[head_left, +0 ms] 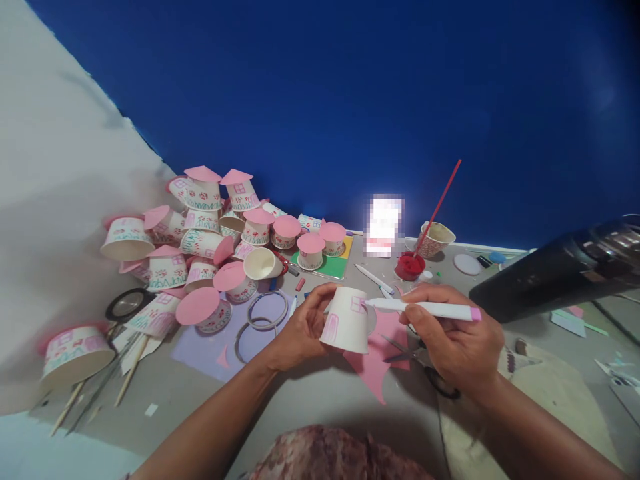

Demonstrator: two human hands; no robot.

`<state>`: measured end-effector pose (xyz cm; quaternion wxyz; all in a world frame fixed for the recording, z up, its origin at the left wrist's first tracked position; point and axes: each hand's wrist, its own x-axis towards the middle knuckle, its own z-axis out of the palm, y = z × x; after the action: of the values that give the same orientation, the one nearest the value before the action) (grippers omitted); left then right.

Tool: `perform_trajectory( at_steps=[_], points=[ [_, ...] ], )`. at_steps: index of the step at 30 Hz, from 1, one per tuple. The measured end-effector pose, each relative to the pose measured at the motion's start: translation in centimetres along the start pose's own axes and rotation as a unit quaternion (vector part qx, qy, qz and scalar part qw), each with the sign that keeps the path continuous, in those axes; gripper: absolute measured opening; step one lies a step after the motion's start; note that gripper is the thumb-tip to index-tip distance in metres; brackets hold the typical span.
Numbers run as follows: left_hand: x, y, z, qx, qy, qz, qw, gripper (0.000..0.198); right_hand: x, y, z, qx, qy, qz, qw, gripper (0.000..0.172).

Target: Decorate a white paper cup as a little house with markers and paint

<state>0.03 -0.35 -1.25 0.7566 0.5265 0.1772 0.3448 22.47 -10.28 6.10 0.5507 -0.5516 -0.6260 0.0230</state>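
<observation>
My left hand grips a white paper cup, held upside down above the table. Pink-purple lines on the cup form an arched door and a window with panes. In my right hand is a white marker with a pink end, its tip at the drawn window. Below the cup lie cut pieces of pink paper and a pair of scissors, partly hidden by my right hand.
At the left stand many decorated cups with pink paper cone roofs. Purple paper carries rolls of tape. Behind are a red paint pot with a stick and a paper cup. A black bottle leans in at right.
</observation>
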Motion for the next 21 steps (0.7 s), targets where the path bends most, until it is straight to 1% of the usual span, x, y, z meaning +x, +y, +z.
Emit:
perform_trajectory(
  at_steps=[4, 7, 9, 11, 14, 16, 17, 18, 21],
  points=[
    [0.0, -0.4, -0.3, 0.026, 0.009, 0.004, 1.0, 0.085, 0.1, 0.2, -0.1, -0.004, 0.008, 0.005, 1.0, 0.009],
    [0.0, -0.5, -0.6, 0.058, 0.005, 0.018, 0.998, 0.084, -0.3, 0.8, -0.1, -0.013, 0.028, 0.017, 0.999, 0.006],
    [-0.1, -0.2, -0.7, 0.095, -0.001, 0.025, 0.995, 0.082, -0.5, 1.3, 0.0, -0.007, 0.041, 0.024, 0.999, 0.006],
    [-0.4, 0.3, -0.7, 0.157, 0.004, 0.029, 0.987, 0.08, -0.6, 1.7, 0.1, 0.017, 0.039, 0.031, 0.999, 0.01],
    [-0.7, 1.3, -0.7, 0.258, 0.024, 0.045, 0.965, 0.083, -0.1, 2.0, 0.2, 0.056, 0.002, 0.044, 0.997, 0.019],
    [-0.8, 1.8, -0.7, 0.296, 0.041, 0.058, 0.953, 0.091, 0.5, 2.0, 0.2, 0.043, -0.04, 0.044, 0.997, 0.018],
    [-0.9, 2.0, -0.7, 0.31, 0.051, 0.067, 0.947, 0.094, 0.8, 2.0, 0.1, 0.027, -0.061, 0.035, 0.997, 0.016],
    [-0.9, 2.1, -0.6, 0.324, 0.063, 0.077, 0.941, 0.095, 1.0, 2.1, 0.1, 0.01, -0.081, 0.019, 0.996, 0.019],
    [-1.1, 2.4, -0.2, 0.361, 0.104, 0.125, 0.918, 0.089, 1.4, 2.2, 0.2, -0.021, -0.125, -0.033, 0.991, 0.036]
  ],
)
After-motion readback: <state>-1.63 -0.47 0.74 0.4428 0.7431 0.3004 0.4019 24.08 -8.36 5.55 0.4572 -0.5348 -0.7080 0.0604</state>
